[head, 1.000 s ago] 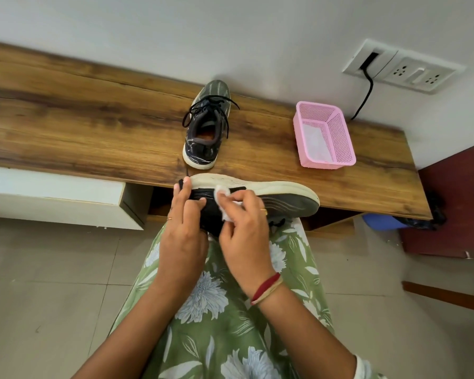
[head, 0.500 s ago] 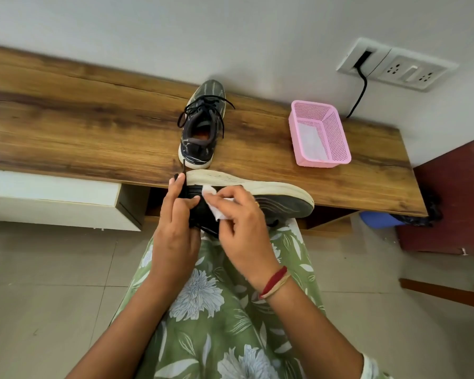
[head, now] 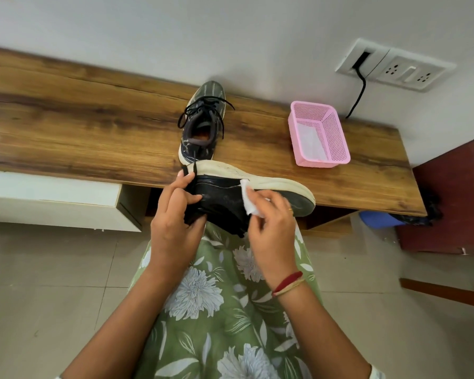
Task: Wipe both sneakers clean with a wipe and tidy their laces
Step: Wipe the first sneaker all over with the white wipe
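Left hand (head: 175, 231) grip closed on sneaker (head: 230, 198) heel, right hand (head: 271, 236) pinching wipe (head: 248, 199) against its side

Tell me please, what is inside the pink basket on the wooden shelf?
Inside the pink basket a flat white sheet, possibly a wipe, lies on the bottom. The near wall hides the front strip of the floor.

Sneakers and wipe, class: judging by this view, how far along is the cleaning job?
Nothing looks finished. In hand: the left hand steadies the held sneaker on its side while the right hand presses the wipe to its dark upper. Left: the second sneaker stands on the shelf with its laces loose.
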`<action>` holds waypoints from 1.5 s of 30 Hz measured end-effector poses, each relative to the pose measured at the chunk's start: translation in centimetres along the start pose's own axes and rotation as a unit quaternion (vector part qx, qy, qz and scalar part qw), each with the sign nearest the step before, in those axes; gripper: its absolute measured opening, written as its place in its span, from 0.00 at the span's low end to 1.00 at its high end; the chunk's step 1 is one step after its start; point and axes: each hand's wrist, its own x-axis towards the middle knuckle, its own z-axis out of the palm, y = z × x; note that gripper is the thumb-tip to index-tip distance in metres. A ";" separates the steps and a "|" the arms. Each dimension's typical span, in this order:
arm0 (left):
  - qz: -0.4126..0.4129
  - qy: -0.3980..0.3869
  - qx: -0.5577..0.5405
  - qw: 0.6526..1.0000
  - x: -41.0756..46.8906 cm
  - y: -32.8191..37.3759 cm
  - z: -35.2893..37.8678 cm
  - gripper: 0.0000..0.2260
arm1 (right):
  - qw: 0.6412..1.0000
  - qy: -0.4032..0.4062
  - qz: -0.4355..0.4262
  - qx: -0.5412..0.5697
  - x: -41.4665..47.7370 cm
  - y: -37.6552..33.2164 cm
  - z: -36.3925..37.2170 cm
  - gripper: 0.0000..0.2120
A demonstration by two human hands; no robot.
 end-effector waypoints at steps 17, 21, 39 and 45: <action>-0.003 0.135 -0.033 0.990 14.6 -0.3 0.8 0.16 | 0.922 0.132 0.050 0.362 5.5 -0.6 -7.1 0.14; -0.026 0.047 -0.132 0.990 18.1 -0.4 1.6 0.20 | 0.927 0.153 0.034 0.341 5.2 0.2 -7.4 0.14; -0.178 -0.423 -0.352 0.816 20.8 0.4 7.1 0.18 | 0.962 0.144 0.040 0.229 7.2 2.0 -6.5 0.17; -0.102 -0.490 -0.297 0.813 19.8 2.7 9.1 0.13 | 0.959 0.180 0.054 0.213 7.6 3.3 -8.2 0.15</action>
